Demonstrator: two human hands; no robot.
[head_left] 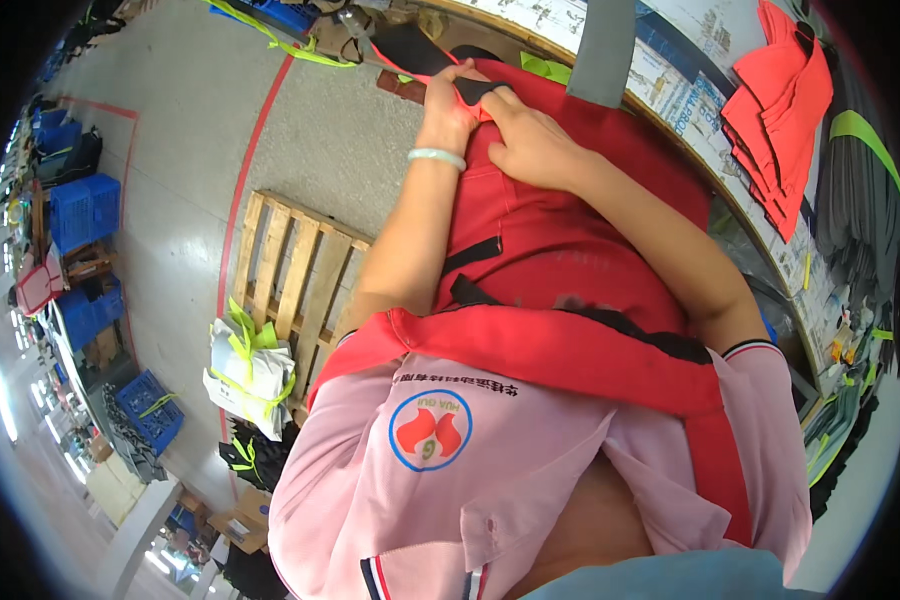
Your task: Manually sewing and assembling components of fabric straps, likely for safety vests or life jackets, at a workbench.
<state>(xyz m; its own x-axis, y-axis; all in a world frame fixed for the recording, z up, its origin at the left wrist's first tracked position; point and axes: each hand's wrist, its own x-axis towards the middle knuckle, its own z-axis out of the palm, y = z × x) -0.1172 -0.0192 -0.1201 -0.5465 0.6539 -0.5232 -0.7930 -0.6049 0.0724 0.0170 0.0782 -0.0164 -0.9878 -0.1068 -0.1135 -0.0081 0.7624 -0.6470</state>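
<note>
A black fabric piece with a coral-red side (407,48) is gripped between my two hands over my lap. My left hand (452,100), below a pale bracelet, has its fingers closed round the fabric. Close beside it, my right hand (532,138) pinches the same piece, with its fingertips at the black part (478,91). The far end of the piece sticks out beyond my left hand, toward the table edge. Under both hands lies my red apron (580,235). The exact fold of fabric between my fingers is partly hidden.
At the right, the worktable (698,105) holds a stack of coral fabric pieces (782,110) beside a strapped grey bundle (860,190). A grey post (604,50) rises at the table's edge. Leftward on the floor are a wooden pallet (288,262), a white tied bundle (253,372) and blue crates (84,212).
</note>
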